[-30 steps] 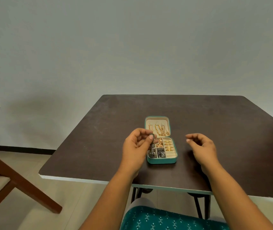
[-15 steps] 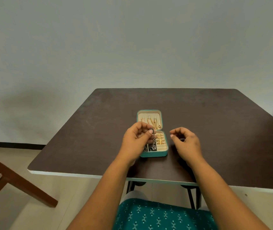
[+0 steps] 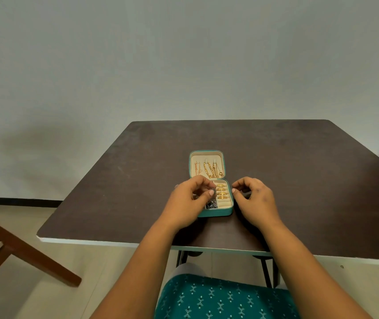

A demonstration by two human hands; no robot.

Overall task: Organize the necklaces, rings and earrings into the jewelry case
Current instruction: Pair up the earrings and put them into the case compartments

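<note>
While the left hand (image 3: 192, 199) pinches a small dark earring (image 3: 212, 191) over the open jewelry case (image 3: 216, 211) on the table (image 3: 115, 192), likely to seat it, the right hand (image 3: 254, 199) hovers beside, loosely curled, empty; necklaces (image 3: 211, 170) hang in the lid.

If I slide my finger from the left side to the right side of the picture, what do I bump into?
Brown wooden frame → left hand pinching a small dark piece of jewelry → gold rings in the open jewelry case → right hand, holding nothing, all but the frame on the dark table.
</note>
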